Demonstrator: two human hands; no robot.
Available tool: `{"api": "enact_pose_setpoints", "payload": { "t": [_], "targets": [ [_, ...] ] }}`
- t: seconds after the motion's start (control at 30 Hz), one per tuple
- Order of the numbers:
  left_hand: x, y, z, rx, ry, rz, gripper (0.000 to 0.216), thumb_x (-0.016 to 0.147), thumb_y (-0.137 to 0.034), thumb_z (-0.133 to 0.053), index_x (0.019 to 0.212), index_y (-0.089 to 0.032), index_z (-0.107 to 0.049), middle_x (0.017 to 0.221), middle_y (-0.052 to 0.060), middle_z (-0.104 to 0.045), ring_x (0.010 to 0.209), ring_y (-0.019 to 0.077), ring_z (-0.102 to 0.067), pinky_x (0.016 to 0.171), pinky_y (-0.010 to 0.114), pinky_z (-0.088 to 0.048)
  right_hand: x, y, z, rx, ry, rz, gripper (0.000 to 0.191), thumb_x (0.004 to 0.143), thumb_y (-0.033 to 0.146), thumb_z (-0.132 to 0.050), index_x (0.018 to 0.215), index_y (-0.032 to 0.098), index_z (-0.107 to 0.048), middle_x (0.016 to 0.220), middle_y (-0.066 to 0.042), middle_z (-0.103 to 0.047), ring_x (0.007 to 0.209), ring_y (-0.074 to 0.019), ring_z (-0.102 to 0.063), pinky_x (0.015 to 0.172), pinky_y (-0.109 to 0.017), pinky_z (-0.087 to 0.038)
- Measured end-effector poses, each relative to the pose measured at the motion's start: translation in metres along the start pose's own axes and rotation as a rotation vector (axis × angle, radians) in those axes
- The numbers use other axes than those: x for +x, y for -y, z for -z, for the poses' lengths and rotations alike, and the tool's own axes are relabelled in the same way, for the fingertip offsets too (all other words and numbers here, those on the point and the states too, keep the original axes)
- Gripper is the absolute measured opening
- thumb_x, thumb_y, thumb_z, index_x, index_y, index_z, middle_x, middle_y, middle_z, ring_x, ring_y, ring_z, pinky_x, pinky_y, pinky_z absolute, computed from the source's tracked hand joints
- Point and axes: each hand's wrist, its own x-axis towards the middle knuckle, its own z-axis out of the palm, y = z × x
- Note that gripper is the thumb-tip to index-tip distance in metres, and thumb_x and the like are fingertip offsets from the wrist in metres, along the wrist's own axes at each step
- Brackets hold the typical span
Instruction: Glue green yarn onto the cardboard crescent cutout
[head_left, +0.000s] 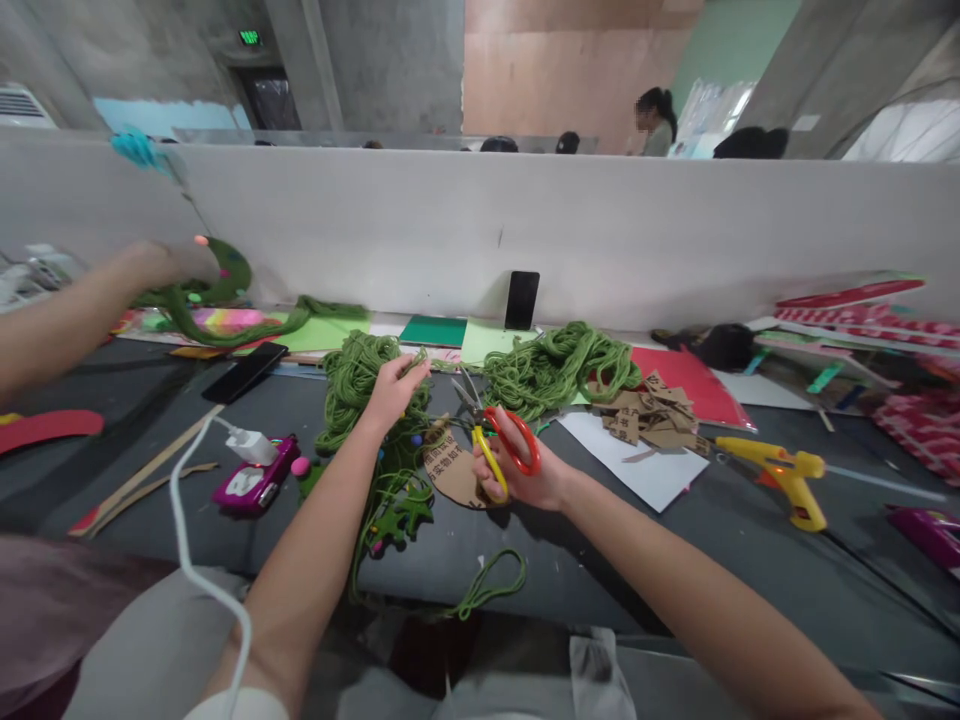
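My left hand (394, 390) reaches forward and pinches a strand from the left pile of green yarn (358, 385). My right hand (517, 470) grips scissors (495, 435) with one red and one yellow handle loop, blades pointing up and away towards the strand. A cardboard piece (452, 465) lies just under the scissors. Green felt shapes with coloured beads (394, 520) lie by my left forearm, and a loop of green yarn (487, 585) hangs near the table's front edge.
A second yarn pile (555, 370), cardboard scraps (649, 415), white paper (645, 465) and a yellow glue gun (784, 475) lie right. A purple device (255, 480) with a white cable, and a phone (244, 370), lie left. Another person's arm (82, 305) holds green felt far left.
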Motion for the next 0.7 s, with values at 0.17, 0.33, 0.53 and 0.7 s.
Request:
{"api": "enact_pose_setpoints", "payload": {
  "t": [0.17, 0.33, 0.53, 0.7],
  "targets": [
    [0.000, 0.005, 0.001, -0.005, 0.047, 0.024, 0.032, 0.082, -0.045, -0.066, 0.069, -0.018, -0.057, 0.050, -0.007, -0.032, 0.045, 0.0083, -0.027, 0.046, 0.026, -0.021, 0.026, 0.011, -0.010, -0.071, -0.043, 0.079, 0.061, 0.082, 0.079, -0.050, 0.080, 0.019, -0.057, 0.063, 0.001, -0.058, 0.045, -0.0100, -0.051, 0.046, -0.023, -0.038],
    [0.002, 0.009, 0.003, 0.020, 0.017, 0.030, 0.032, 0.081, -0.046, -0.066, 0.068, -0.018, -0.058, 0.048, -0.006, -0.034, 0.045, 0.0091, -0.029, 0.046, 0.026, -0.021, 0.041, 0.008, -0.013, -0.290, -0.242, 0.216, 0.057, 0.081, 0.074, -0.059, 0.074, 0.018, -0.057, 0.053, -0.002, -0.061, 0.039, -0.0112, -0.054, 0.038, -0.021, -0.038],
    [0.003, 0.011, 0.005, 0.024, -0.020, 0.016, 0.031, 0.081, -0.045, -0.065, 0.068, -0.018, -0.059, 0.048, -0.006, -0.033, 0.046, 0.0097, -0.029, 0.047, 0.026, -0.022, 0.043, 0.000, -0.008, -0.348, -0.223, 0.215, 0.057, 0.084, 0.074, -0.055, 0.071, 0.019, -0.056, 0.050, -0.002, -0.059, 0.038, -0.0131, -0.053, 0.036, -0.023, -0.038],
    [0.004, 0.011, 0.007, 0.067, -0.073, 0.012, 0.033, 0.083, -0.045, -0.063, 0.065, -0.020, -0.051, 0.050, -0.006, -0.033, 0.048, 0.0108, -0.031, 0.049, 0.027, -0.023, 0.003, 0.029, 0.019, -0.450, -0.380, 0.226, 0.054, 0.081, 0.074, -0.056, 0.081, 0.020, -0.055, 0.051, 0.004, -0.051, 0.038, -0.0106, -0.045, 0.037, -0.023, -0.034]
  ]
}}
